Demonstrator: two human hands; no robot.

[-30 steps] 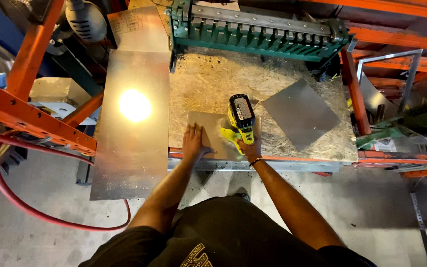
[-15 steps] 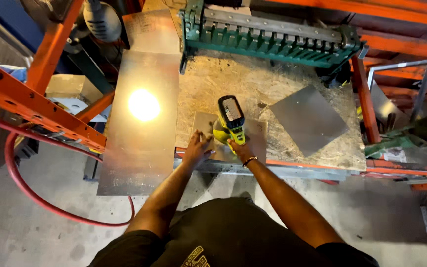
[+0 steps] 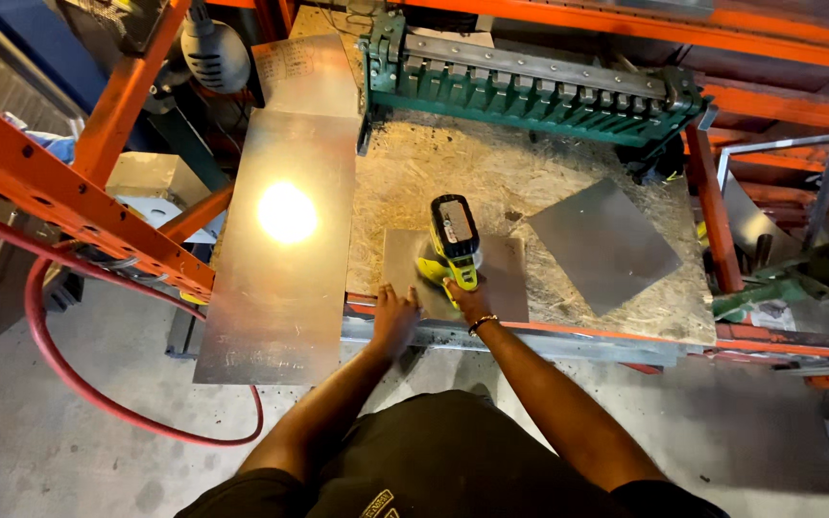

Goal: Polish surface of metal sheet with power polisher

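- Galvanised steel, a small flat sheet, lies at the near edge of the chipboard surface, just in front of the person.
- The right hand is wrapped tight around the grip of a yellow-and-black cordless drill, which stands nose-down on that small sheet.
- The left hand lies flat, fingers together, on the sheet's near left corner at the surface's front edge, pinning it.
- Step in hand, as I judge it: drilling or driving into the small sheet while it is held down.
- The next move calls for steady downward pressure on the drill, kept square to the metal, with the left hand holding the sheet from spinning and staying clear of the bit.
- Count of sheets: three plainly seen. The small one under the drill, a second small sheet lying turned at an angle to the right, well apart, and a long sheet overhanging the surface's left side, with a bright glare on it.
- One drill; one green metal-working machine across the far edge; one red hose looping over the floor.
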